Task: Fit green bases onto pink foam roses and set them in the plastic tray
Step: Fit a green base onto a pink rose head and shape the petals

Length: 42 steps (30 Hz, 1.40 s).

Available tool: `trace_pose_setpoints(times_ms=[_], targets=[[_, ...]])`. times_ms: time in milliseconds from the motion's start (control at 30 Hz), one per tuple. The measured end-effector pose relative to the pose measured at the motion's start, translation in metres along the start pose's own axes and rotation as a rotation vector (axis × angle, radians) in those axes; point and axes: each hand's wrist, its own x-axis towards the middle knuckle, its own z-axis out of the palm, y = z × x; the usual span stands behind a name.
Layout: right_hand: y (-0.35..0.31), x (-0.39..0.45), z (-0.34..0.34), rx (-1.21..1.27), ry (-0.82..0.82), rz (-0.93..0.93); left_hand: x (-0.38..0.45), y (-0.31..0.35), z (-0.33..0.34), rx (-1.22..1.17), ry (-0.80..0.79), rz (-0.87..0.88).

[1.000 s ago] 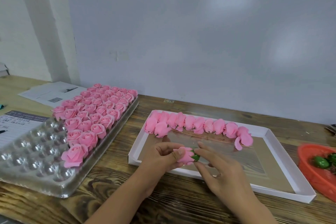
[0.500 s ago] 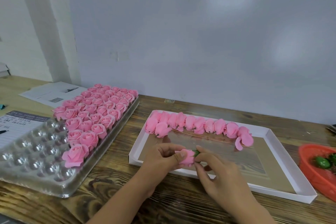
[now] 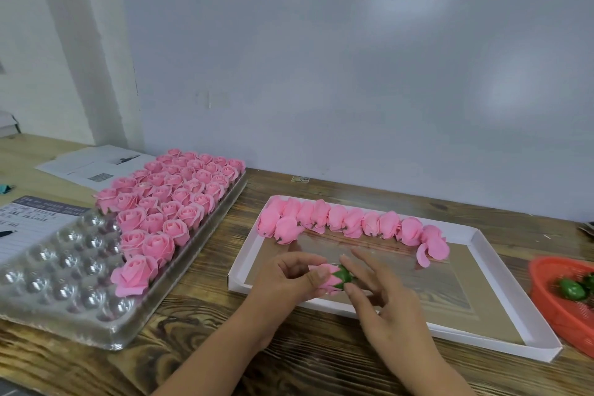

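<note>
Nearest, over the front edge of the white cardboard tray (image 3: 475, 238): left hand (image 3: 286, 280) curled round a pink foam rose (image 3: 328, 280), thumb across its side; right hand (image 3: 385, 302) pinching the green base (image 3: 343, 276) against the rose's stem end between thumb and forefinger, remaining fingers loosely spread. Rose lying sideways, long axis roughly left to right, bloom buried in the left palm, base end pointing right. Base apparently seated or nearly so; hard to tell whether fully pressed home. Left of the white tray, just beside it: clear plastic tray (image 3: 64, 296), near pockets bare, far rows packed with finished roses (image 3: 173, 193), frontmost bloom (image 3: 133, 273) at the boundary. Next open pockets therefore to the left of the hands, closer to the left hand, which already grips the bloom; likely a leftward carry with the base turned down. Beyond the hands, along the white tray's far edge: a row of unfitted roses (image 3: 347, 222) on their sides. Right of the white tray, well apart: orange basket (image 3: 553, 302) with spare green bases (image 3: 572, 289).
</note>
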Motion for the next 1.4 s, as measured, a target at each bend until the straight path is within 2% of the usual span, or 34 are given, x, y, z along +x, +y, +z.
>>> trace_pose_setpoints(times_ms=[167,433,667,867,1033,1133,1300,1400], targets=[[0.003,0.001,0.004,0.139,0.021,0.076,0.000,0.000,0.000,-0.023,0.049,-0.005],[0.008,0.003,0.005,0.209,-0.010,0.139,0.001,-0.004,-0.002,0.046,0.047,0.033],[0.004,0.002,0.006,0.183,-0.011,0.157,-0.001,-0.002,0.004,0.146,0.071,0.241],[-0.003,0.003,0.011,0.448,0.057,0.221,-0.001,-0.005,0.007,0.206,0.016,0.248],[-0.004,0.001,0.016,0.335,0.068,0.255,-0.002,-0.007,0.004,0.225,0.012,0.242],[-0.004,0.004,0.011,0.481,0.006,0.342,-0.003,-0.005,0.003,0.242,0.011,0.262],[-0.008,0.006,-0.005,0.754,-0.276,0.477,-0.009,0.000,0.005,0.357,-0.047,0.286],[-0.009,0.006,-0.007,0.778,-0.295,0.470,-0.009,-0.001,0.004,0.338,-0.076,0.278]])
